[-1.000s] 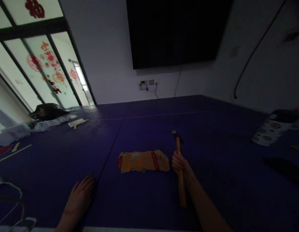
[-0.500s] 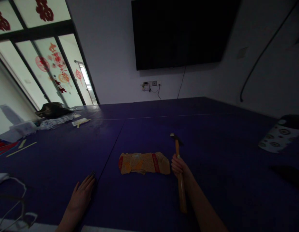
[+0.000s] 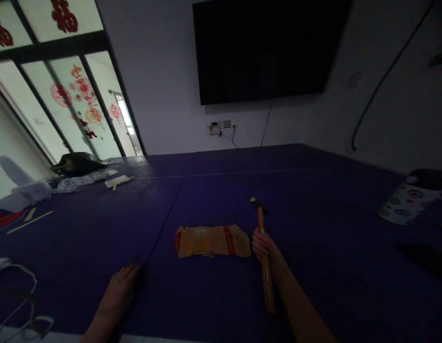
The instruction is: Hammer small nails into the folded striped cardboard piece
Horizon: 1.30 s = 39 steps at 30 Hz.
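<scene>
My right hand (image 3: 264, 245) is closed round the wooden handle of a hammer (image 3: 267, 288). The dark hammer head (image 3: 259, 205) points away from me. Left of this hand, on the purple tabletop (image 3: 206, 295), lies a flat tan-yellow patterned piece (image 3: 206, 241) with red bands, wrinkled at its edges. My left hand (image 3: 121, 288) rests at the lower left with its fingers curled under. A thin dark object (image 3: 134, 258) sticks out just beyond its fingers; most of it is hidden and its kind does not show.
At the right stands a white container with round patterns (image 3: 401, 202), near a dark flat object (image 3: 423, 257). White cables (image 3: 33, 281) lie lower left. Yellow strips (image 3: 30, 223), papers (image 3: 81, 181) and a black bag (image 3: 76, 163) sit farther left. A wall-mounted screen (image 3: 271, 52) hangs ahead.
The fingers of my left hand have gone from stretched out to curled, and the thin dark object shows more beyond them. My right hand and the hammer have hardly moved.
</scene>
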Available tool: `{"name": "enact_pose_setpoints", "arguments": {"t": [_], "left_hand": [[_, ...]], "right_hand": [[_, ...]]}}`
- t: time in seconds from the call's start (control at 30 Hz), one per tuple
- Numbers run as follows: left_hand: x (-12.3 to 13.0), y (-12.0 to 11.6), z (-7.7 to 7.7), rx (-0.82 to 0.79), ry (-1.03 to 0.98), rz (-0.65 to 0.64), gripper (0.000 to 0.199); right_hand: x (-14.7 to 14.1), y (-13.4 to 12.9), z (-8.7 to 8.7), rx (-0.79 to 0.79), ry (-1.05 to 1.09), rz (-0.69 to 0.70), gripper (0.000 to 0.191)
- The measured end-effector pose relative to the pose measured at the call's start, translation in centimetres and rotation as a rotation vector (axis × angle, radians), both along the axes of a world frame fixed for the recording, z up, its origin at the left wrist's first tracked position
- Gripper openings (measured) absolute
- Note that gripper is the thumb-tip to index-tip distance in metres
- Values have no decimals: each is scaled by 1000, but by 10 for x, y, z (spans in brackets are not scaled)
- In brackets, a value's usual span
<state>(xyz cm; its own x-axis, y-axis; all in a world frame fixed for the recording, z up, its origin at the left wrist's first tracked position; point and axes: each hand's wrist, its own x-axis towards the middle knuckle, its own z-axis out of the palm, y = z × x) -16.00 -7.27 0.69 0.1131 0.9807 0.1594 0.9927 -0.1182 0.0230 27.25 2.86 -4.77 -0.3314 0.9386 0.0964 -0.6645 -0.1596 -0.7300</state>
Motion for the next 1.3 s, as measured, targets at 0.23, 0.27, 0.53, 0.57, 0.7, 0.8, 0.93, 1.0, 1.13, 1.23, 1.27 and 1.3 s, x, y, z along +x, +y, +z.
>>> {"name": "enact_pose_setpoints", "arguments": {"t": [0.23, 0.27, 0.53, 0.57, 0.7, 0.8, 0.93, 1.0, 1.13, 1.23, 1.27, 1.3], "left_hand": [[4, 6, 7, -21, -127, -10, 41], [5, 8, 8, -14, -141, -15, 39], [57, 30, 30, 65, -575, -176, 24], [71, 35, 32, 58, -667, -192, 23], [136, 60, 28, -77, -953, -184, 20], [178, 81, 18, -62, -1034, -195, 14], [211, 99, 8, -104, -1024, -225, 13], [219, 103, 5, -127, -1019, -244, 15], [226, 106, -1, -160, -1000, -273, 16], [227, 106, -6, -166, -971, -270, 15], [228, 105, -8, -166, -961, -266, 14], [228, 104, -8, -166, -952, -261, 13]], "right_hand": [[-4, 0, 4, 9, -8, -18, 29], [-5, -1, 5, 9, -6, -28, 30], [-12, -13, 8, -13, 32, -170, 27], [-13, -13, 9, -22, 32, -186, 28], [-16, -10, 10, -74, 25, -256, 31], [-19, -9, 10, -109, 30, -333, 34], [-21, -12, 10, -139, 16, -433, 26], [-22, -13, 9, -144, -6, -456, 23], [-25, -12, 7, -143, -49, -448, 23], [-26, -12, 5, -144, -77, -431, 23], [-26, -13, 4, -146, -86, -428, 23], [-26, -13, 4, -149, -96, -426, 23]]}}
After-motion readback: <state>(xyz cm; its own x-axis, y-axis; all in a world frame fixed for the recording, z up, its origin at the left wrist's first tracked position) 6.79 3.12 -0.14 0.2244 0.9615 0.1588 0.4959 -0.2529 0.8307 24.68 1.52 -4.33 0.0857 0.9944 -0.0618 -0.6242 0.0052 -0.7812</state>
